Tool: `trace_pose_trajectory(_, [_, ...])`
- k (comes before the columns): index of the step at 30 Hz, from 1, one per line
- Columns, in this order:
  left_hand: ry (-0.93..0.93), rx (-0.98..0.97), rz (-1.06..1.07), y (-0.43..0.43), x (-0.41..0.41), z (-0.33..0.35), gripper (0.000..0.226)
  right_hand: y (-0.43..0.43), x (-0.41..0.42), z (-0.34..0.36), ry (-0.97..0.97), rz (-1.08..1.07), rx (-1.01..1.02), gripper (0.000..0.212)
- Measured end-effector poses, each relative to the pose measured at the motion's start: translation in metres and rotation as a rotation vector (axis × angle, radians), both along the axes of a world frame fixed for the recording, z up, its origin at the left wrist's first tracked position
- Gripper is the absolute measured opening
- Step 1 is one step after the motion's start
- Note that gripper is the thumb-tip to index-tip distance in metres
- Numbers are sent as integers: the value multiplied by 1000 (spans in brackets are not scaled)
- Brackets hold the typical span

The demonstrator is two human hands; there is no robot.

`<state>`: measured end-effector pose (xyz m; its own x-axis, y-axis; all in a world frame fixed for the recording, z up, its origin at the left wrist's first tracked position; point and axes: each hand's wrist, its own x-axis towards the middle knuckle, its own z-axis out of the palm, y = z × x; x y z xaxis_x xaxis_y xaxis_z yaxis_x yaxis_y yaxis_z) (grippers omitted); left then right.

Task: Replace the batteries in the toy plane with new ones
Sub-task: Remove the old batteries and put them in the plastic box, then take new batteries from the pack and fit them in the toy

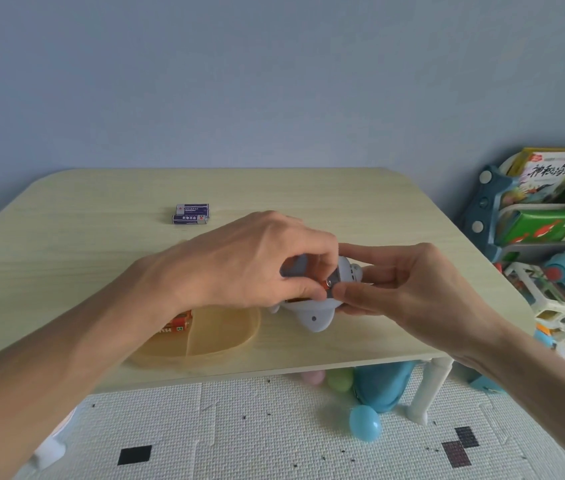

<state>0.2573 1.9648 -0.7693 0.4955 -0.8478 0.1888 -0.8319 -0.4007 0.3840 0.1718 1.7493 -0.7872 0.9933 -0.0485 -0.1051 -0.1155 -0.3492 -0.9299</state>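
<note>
Two hands are meeting over the toy plane (312,315), which is sitting at mid-table near the front edge of the pale wooden table (360,209). Left hand (257,261) is curling over the plane's body, fingers bent, thumb and fingertips pinching toward a battery (330,281) whose metal end is showing in the open underside. Right hand (409,285) is cupping the plane's far end, fingers partly closed, thumb pressing beside that battery. Whether either hand is actually gripping the battery: cannot tell. Two purple batteries (191,214) are lying side by side, well apart toward the back. Orange batteries (179,323) are resting in a translucent tray (225,332) just left of the plane, partly hidden by the left wrist.
</note>
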Motion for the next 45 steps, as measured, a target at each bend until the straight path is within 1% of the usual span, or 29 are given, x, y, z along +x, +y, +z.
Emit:
trace_pose_trajectory(2, [16, -47, 27, 0, 1, -2, 16, 0, 0, 0, -3, -13, -18, 53])
trace_pose_trajectory(5, [153, -160, 76, 2, -2, -2, 19, 0, -1, -1, 8, -28, -25, 56])
trace_pose_trajectory(7, [220, -248, 107, 10, -3, 3, 20, -1, -2, 0, 6, -40, -42, 54])
trace_pose_trajectory(9, [238, -281, 117, 28, -4, 13, 17, -1, -3, 1, 3, -49, -51, 51])
trace_pose_trajectory(12, [240, -199, 120, 67, -5, 28, 14, 0, -3, 1, 11, -51, -50, 50])
trace_pose_trajectory(16, [180, -45, 161, 109, -10, 32, 21, 2, -1, 0, -1, -37, -38, 62])
trace_pose_trajectory(23, [201, 214, 162, 126, -16, 6, 17, 5, 3, 1, -15, -37, 20, 68])
trace_pose_trajectory(27, [184, 245, 154, 125, -13, 2, 17, 6, 2, 1, -21, -40, 13, 63])
trace_pose_trajectory(30, [192, 202, 166, 125, -10, 8, 15, 5, 2, 1, -14, -38, -1, 63])
trace_pose_trajectory(33, [175, 26, 284, 128, 11, 16, 12, 6, 2, 2, -11, -44, 7, 63])
trace_pose_trajectory(35, [108, -108, 424, 128, 38, 14, 7, 6, 2, 1, -9, -42, 8, 62])
trace_pose_trajectory(36, [59, -129, 498, 127, 54, 10, 4, 6, 2, 2, -6, -42, 11, 62])
trace_pose_trajectory(39, [-18, -102, 647, 120, 101, -9, 7, 4, 1, 1, 2, -45, 10, 62])
trace_pose_trajectory(42, [4, -29, 702, 115, 137, -29, 15, 2, -1, 2, 9, -60, 19, 63])
trace_pose_trajectory(45, [-6, 5, 719, 111, 157, -37, 15, -1, -2, 0, 6, -71, 26, 62])
